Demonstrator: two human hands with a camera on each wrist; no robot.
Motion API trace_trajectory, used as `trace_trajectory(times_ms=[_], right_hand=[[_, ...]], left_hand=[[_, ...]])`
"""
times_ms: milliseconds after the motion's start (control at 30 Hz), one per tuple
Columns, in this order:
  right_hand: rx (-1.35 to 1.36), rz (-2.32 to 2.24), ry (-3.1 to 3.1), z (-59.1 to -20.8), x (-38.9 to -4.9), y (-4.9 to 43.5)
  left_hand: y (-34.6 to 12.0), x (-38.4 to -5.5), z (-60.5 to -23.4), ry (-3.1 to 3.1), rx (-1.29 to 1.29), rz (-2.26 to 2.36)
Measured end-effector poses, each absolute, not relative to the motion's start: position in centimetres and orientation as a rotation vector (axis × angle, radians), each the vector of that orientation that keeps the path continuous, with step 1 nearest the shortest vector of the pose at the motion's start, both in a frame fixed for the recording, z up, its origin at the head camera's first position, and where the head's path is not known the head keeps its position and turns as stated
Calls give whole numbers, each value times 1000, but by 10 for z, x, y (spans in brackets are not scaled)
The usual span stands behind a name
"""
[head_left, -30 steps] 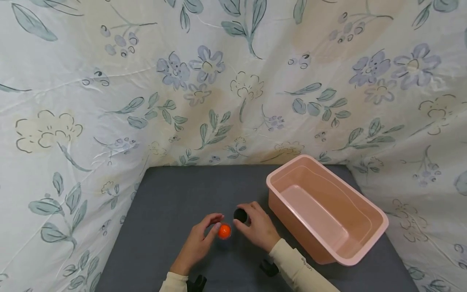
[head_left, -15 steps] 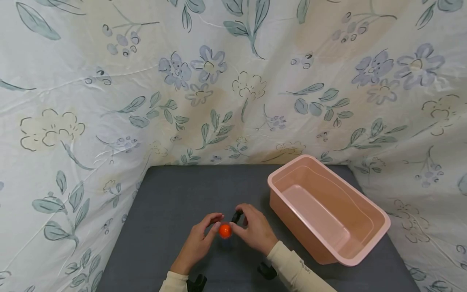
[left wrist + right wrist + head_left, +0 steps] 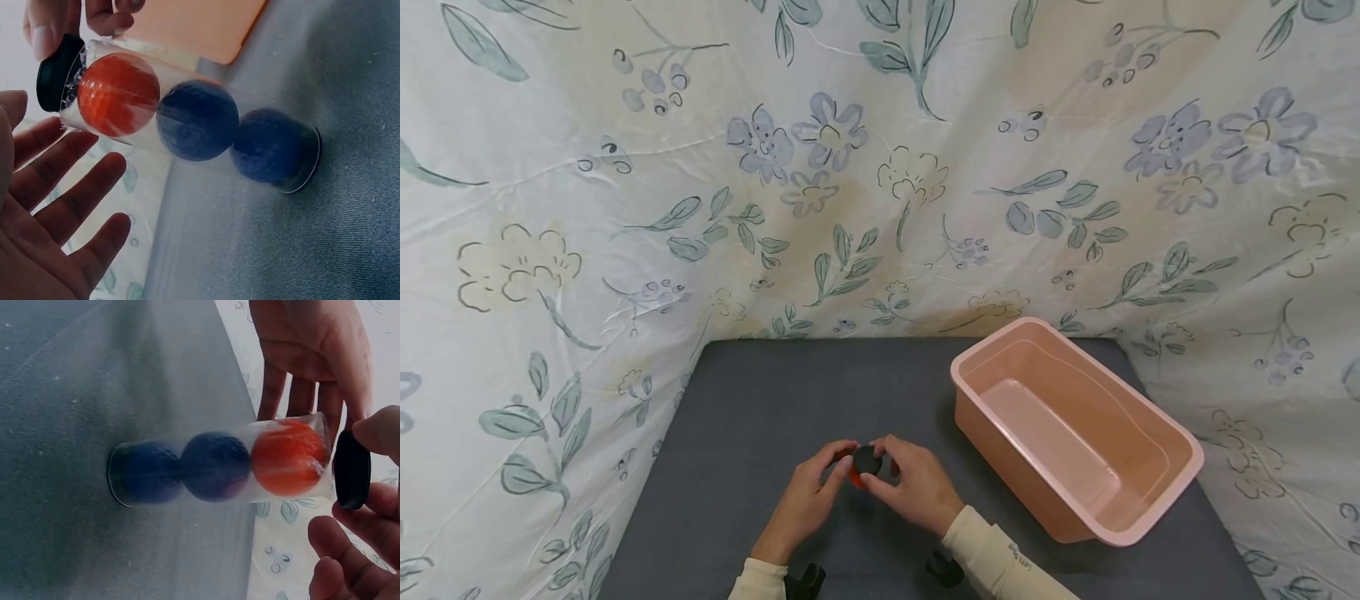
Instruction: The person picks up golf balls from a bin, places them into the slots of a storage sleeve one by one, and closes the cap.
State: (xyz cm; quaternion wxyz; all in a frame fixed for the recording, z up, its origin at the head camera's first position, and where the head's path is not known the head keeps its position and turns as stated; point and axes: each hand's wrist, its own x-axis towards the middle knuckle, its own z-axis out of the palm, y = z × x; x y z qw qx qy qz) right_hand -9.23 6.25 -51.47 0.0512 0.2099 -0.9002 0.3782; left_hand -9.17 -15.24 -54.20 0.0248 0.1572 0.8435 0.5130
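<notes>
A clear tube (image 3: 307, 149) stands upright on the dark table, holding an orange dimpled ball (image 3: 119, 94) at the top and two dark blue balls (image 3: 197, 120) below it. My right hand (image 3: 925, 485) pinches a round black cap (image 3: 868, 461) by its edge. The cap sits at the tube's mouth, apart from the rim by a narrow gap in the right wrist view. My left hand (image 3: 805, 497) is at the tube's left side near the mouth, its fingers fairly straight and spread. Some of its fingertips seem to touch the tube; how firmly, I cannot tell.
On the right of the dark grey table (image 3: 775, 396) stands a pink plastic bin (image 3: 1015, 477), set at an angle. Floral cloth (image 3: 820, 208) hangs behind and at both sides. A black wrist device (image 3: 943, 568) sits at each forearm.
My right hand has brought the black cap leftward and turned it from edge-on to lie over the orange ball. My left hand has stayed beside the tube.
</notes>
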Motion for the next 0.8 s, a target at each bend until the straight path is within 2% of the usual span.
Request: trace_trajectory(times_ms=[800], right_hand=[[832,1119,-2602,-529,-88,59]], left_hand=[[-149,-92,-549,2541,444,1604]])
